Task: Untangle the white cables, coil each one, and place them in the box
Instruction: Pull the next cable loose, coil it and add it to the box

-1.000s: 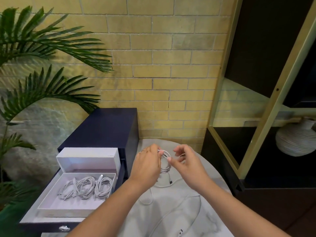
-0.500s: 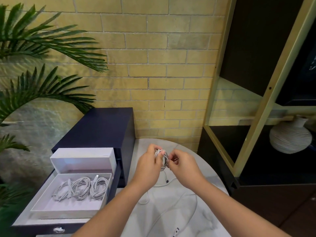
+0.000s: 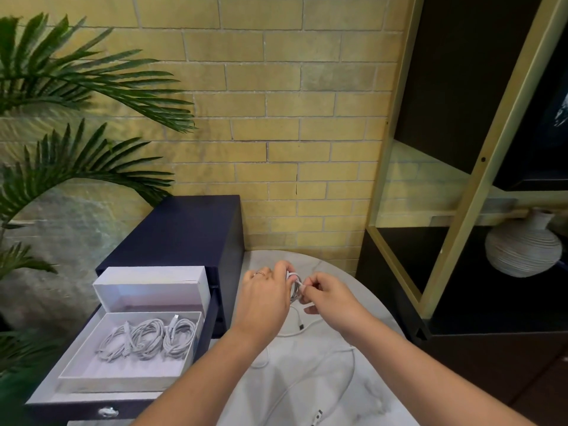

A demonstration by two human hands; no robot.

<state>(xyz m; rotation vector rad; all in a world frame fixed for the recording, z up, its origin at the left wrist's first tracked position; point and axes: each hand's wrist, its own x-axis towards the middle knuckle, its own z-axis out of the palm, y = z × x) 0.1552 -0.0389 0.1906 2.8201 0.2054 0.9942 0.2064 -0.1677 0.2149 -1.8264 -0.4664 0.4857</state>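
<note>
White thin cable coil [image 3: 294,288] sits gripped in the left hand [image 3: 264,302]; at its 3 o'clock the right hand [image 3: 327,298] pinches its strand, above the round marble desk [image 3: 338,382].

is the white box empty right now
No, three coiled white cables lie side by side inside the white box.

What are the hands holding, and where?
A white cable: the left hand grips its coiled loops, the right hand pinches a strand beside them.
</note>
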